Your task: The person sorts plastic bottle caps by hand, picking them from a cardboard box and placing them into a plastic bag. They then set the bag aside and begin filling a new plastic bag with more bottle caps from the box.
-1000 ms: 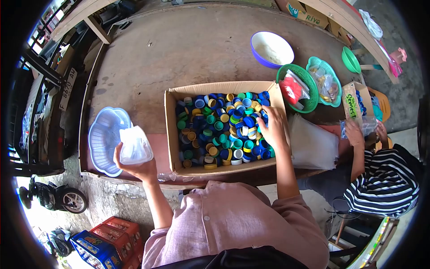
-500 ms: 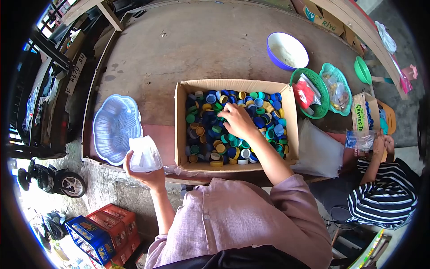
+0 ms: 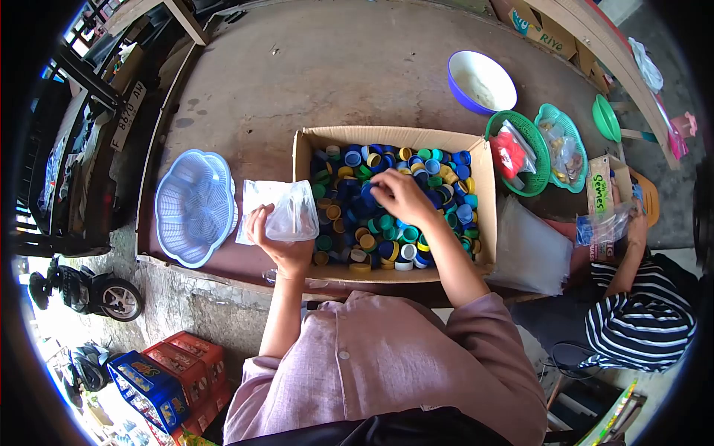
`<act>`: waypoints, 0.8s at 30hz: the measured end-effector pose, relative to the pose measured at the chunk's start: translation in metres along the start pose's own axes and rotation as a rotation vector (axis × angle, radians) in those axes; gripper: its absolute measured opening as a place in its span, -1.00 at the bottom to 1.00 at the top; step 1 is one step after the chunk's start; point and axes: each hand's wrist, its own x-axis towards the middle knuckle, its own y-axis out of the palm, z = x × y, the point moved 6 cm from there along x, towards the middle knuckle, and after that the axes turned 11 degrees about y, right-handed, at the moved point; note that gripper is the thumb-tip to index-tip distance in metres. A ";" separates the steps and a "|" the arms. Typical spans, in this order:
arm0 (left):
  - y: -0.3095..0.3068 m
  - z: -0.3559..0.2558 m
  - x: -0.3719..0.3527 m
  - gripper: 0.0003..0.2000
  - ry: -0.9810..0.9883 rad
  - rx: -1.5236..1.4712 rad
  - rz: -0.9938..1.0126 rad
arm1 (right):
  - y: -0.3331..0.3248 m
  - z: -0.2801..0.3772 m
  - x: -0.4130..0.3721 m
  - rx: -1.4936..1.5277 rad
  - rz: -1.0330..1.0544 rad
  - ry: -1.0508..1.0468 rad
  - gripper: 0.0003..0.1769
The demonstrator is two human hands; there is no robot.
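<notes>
Licence plate: the plate [image 3: 128, 117] at the left reads "F 8670 AW".
Handwriting: the far cardboard box [image 3: 552, 43] carries "RIYO"; the small carton [image 3: 599, 197] at the right shows "Semes" in green, with red print below only partly legible.
Blue crate: its lettering [image 3: 152, 386] is too small to read.
Bottle caps: blue, green, yellow and white caps [image 3: 408, 253] fill the open cardboard carton [image 3: 394, 135] on the surface [image 3: 335, 74], directly beneath the right hand.
Right hand [image 3: 405, 199]: fingers bent, thumb and fingertips near each other at a dark blue cap; cannot tell whether it is gripped.
Left hand [image 3: 286, 256]: fingers curled round a clear plastic bag [image 3: 297, 212], at the carton's left wall.
Left of the bag: a pale blue scalloped basket [image 3: 196, 208].
Right of the carton: stacked clear plastic sheets [image 3: 529, 249].
Co-worker: a hand [image 3: 637, 227] at another clear bag [image 3: 606, 227].
</notes>
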 end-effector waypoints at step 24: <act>0.007 0.009 0.003 -0.33 -0.130 -0.104 0.057 | -0.005 -0.005 0.003 -0.130 -0.096 -0.022 -0.82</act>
